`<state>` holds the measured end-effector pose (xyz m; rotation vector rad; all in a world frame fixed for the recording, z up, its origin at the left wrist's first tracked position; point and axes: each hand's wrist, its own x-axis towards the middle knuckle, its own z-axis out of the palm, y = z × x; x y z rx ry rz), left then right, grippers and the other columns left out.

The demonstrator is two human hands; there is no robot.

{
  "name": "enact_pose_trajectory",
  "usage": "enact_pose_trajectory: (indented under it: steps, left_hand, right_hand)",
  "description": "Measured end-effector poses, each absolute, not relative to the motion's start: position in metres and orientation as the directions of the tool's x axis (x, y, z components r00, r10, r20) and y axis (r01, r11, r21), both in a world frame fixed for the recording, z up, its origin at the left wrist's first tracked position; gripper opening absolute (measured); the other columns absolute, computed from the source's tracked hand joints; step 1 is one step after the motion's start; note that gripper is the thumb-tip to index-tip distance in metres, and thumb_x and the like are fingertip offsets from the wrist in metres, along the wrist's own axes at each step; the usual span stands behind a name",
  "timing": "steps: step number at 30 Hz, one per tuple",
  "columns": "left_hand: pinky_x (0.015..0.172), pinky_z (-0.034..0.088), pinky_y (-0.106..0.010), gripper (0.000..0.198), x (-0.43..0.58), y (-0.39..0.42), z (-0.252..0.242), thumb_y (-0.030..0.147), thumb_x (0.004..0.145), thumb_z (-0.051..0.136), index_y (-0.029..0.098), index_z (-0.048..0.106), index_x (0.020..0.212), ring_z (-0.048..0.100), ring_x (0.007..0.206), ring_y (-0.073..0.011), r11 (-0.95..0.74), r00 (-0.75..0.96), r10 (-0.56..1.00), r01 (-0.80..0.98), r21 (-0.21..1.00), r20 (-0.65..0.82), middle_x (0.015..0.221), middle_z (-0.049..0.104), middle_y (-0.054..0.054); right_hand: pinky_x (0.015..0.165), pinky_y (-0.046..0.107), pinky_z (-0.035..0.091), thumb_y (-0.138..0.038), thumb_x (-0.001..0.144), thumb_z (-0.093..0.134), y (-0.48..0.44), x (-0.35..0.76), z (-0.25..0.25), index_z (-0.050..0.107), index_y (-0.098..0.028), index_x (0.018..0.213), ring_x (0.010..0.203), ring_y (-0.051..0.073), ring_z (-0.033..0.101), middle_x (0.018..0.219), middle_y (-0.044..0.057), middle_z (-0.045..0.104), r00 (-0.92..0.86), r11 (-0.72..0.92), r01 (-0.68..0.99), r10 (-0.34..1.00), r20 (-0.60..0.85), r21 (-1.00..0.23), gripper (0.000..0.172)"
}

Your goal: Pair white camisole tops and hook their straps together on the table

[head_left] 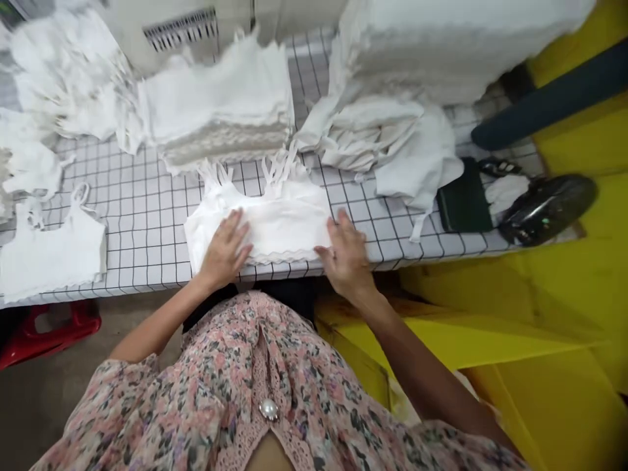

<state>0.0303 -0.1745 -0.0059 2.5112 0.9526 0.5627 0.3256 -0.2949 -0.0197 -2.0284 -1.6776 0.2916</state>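
A small pile of white strappy tops [282,216] lies flat at the near edge of the checked table [147,216]. My left hand [226,252] rests flat on the pile's left half, fingers stretched out. My right hand [346,255] lies at the pile's right edge, fingers spread, touching the cloth and the table. Neither hand grips anything.
A taller stack of folded white tops [220,111] stands behind the pile, a big stack [441,46] at the back right with loose pieces [387,144] under it. One white top [49,252] lies at the left. A dark wallet [464,199] and a black object [547,206] sit right. Yellow bins [540,340] stand below.
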Motion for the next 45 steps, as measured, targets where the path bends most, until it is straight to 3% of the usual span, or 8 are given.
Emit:
enact_pose_trajectory:
  steps: [2,5,8,11,18,26,35,45]
  left_hand:
    - [0.125,0.049,-0.056,0.049,0.0,-0.172,0.006,0.04,0.107,0.056,0.018,0.054,0.15,0.051,0.155,-0.0331,-0.492,0.428,0.867,0.645,0.585,0.257,0.162,0.053,-0.021]
    - [0.096,0.065,-0.047,0.054,-0.045,-0.166,0.025,0.041,0.096,0.071,0.013,0.061,0.141,0.076,0.104,-0.0274,-0.074,0.126,0.992,0.713,0.697,-0.024,0.124,0.073,-0.017]
    - [0.082,0.065,-0.036,0.044,-0.065,-0.156,0.043,0.039,0.086,0.081,0.011,0.07,0.119,0.073,0.078,-0.0184,0.274,-0.013,0.946,0.568,0.776,-0.324,0.098,0.075,-0.009]
    - [0.074,0.063,-0.03,0.041,-0.055,-0.145,0.058,0.035,0.07,0.096,0.01,0.073,0.093,0.072,0.072,-0.0168,0.427,-0.006,0.879,0.455,0.781,-0.476,0.081,0.075,-0.008]
    - [0.058,0.047,-0.023,0.041,-0.021,-0.139,0.052,0.014,0.048,0.105,0.015,0.066,0.06,0.064,0.064,-0.0164,0.439,-0.029,0.868,0.509,0.74,-0.495,0.055,0.063,-0.001]
    - [0.072,0.061,-0.037,0.033,-0.005,-0.136,0.043,0.027,0.074,0.098,0.012,0.069,0.08,0.073,0.07,-0.0227,0.534,-0.087,0.835,0.362,0.764,-0.543,0.073,0.073,-0.01]
    - [0.073,0.064,-0.033,0.031,0.004,-0.146,0.02,0.025,0.079,0.094,0.011,0.069,0.09,0.075,0.076,-0.0208,0.45,-0.094,0.892,0.247,0.858,-0.441,0.083,0.075,-0.009]
    - [0.077,0.063,-0.029,0.02,0.009,-0.14,0.017,0.01,0.079,0.086,0.01,0.072,0.093,0.076,0.076,-0.0182,0.466,-0.068,0.885,0.094,0.88,-0.461,0.078,0.077,-0.006]
  right_hand:
    - [0.112,0.062,0.051,-0.067,0.106,0.038,-0.284,0.345,-0.004,0.063,-0.01,0.145,0.137,0.043,0.063,0.147,0.029,0.065,0.375,-0.31,0.79,0.927,0.018,-0.529,0.073]
    - [0.098,0.047,0.058,-0.063,0.103,0.055,-0.253,0.356,0.026,0.071,-0.013,0.125,0.108,0.036,0.075,0.106,0.02,0.08,0.448,-0.538,0.7,0.843,-0.297,-0.47,0.057]
    - [0.073,0.035,0.059,-0.064,0.092,0.075,-0.219,0.35,0.045,0.072,-0.016,0.093,0.07,0.027,0.074,0.068,0.009,0.073,0.395,-0.567,0.669,0.819,-0.416,-0.481,0.048]
    - [0.053,0.031,0.054,-0.055,0.081,0.09,-0.197,0.343,0.047,0.067,-0.015,0.085,0.045,0.019,0.062,0.054,0.002,0.063,0.368,-0.608,0.599,0.787,-0.495,-0.521,0.046]
    - [0.046,0.029,0.054,-0.026,0.072,0.099,-0.195,0.337,0.034,0.068,-0.01,0.092,0.047,0.017,0.06,0.054,-0.001,0.061,0.364,-0.663,0.387,0.749,-0.554,-0.641,0.041]
    - [0.049,0.028,0.057,-0.025,0.086,0.088,-0.193,0.33,0.023,0.068,-0.007,0.099,0.05,0.014,0.06,0.06,0.001,0.065,0.421,-0.66,0.134,0.713,-0.561,-0.739,0.03]
    - [0.055,0.025,0.059,-0.012,0.076,0.089,-0.182,0.319,0.01,0.074,-0.006,0.105,0.061,0.016,0.068,0.072,0.005,0.073,0.447,-0.583,0.082,0.747,-0.493,-0.809,0.033]
    - [0.063,0.026,0.064,-0.009,0.087,0.076,-0.179,0.319,0.026,0.074,-0.01,0.111,0.07,0.017,0.073,0.082,0.007,0.077,0.419,-0.529,0.003,0.771,-0.479,-0.849,0.024]
